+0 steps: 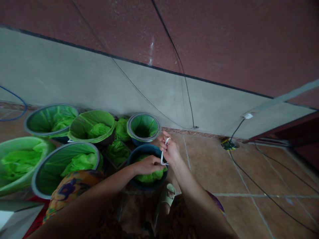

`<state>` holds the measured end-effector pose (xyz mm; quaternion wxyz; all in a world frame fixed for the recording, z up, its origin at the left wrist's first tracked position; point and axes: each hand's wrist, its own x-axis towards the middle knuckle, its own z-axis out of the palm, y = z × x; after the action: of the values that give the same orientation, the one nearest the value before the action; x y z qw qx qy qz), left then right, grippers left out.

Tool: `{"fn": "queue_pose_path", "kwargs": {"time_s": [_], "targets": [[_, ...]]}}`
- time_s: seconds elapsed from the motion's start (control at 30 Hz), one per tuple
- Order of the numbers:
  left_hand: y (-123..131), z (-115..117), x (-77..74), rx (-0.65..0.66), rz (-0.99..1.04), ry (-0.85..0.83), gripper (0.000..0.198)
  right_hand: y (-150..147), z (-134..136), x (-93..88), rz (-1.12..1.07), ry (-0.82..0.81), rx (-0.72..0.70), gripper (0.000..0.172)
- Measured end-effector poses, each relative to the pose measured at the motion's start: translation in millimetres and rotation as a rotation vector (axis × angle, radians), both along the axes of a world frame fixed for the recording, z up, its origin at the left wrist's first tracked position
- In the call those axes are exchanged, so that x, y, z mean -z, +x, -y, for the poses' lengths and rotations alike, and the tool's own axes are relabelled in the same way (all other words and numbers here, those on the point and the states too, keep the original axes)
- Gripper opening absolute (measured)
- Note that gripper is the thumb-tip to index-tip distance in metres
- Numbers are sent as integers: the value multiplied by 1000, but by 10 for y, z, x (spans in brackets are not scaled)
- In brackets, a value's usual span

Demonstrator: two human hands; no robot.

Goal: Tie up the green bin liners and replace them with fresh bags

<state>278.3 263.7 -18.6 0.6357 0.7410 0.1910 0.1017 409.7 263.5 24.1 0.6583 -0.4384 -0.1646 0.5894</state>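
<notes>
One white string (161, 158) stretches above a blue bucket (139, 151) holding a green bag (149, 178), pinched low by your left hand (147, 165) and looped on your right hand's (170, 151) curled fingers.

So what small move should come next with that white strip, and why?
Perhaps the left hand could gently pull the white strip: it meets the strip's lower part, while the upper part seems looped around a finger of the right hand.
</notes>
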Motion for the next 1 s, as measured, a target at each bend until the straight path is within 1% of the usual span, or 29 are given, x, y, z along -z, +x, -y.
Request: {"fn": "queue_pose_path", "kwargs": {"time_s": [0.07,0.13,0.17,0.23,0.3,0.33,0.4,0.47,0.57,0.63,0.7,0.73,0.77,0.8,0.87,0.9,0.93,1.0], "targets": [[-5,9,29,-66,-32,21,32,24,0,80,27,-55,30,32],[-7,-5,65,-189,-70,2,34,33,34,178,111,-173,15,29],[-9,-21,80,-254,-79,-26,34,37,62,233,179,-236,-27,27],[-18,-69,98,-371,-77,-109,33,52,129,347,364,-321,-178,23],[-40,-126,102,-488,-54,-202,31,81,191,438,589,-334,-338,22],[-54,-153,102,-535,-43,-244,30,99,215,464,704,-314,-392,24],[-84,-196,109,-604,-41,-314,28,141,247,464,909,-252,-474,30],[-112,-225,125,-640,-65,-360,26,177,266,403,1047,-195,-545,30],[-151,-265,157,-650,-89,-368,22,218,298,278,1105,-168,-668,29],[-180,-300,171,-613,-86,-335,20,248,319,238,1089,-129,-760,27],[-209,-335,167,-532,-82,-243,19,287,322,257,1080,-111,-838,25],[-221,-348,156,-480,-87,-167,18,306,313,285,1084,-117,-836,25],[-231,-355,138,-428,-97,-72,17,321,296,321,1089,-120,-797,24],[-238,-356,113,-381,-112,37,16,328,275,360,1087,-111,-726,22],[-243,-341,51,-309,-140,279,15,307,227,436,1042,-35,-562,18],[-244,-329,18,-282,-144,396,15,276,208,467,989,15,-511,17],[-244,-316,-12,-260,-138,503,14,236,196,492,920,53,-489,16],[-247,-294,-56,-233,-117,688,15,146,192,521,778,79,-494,15]]}}
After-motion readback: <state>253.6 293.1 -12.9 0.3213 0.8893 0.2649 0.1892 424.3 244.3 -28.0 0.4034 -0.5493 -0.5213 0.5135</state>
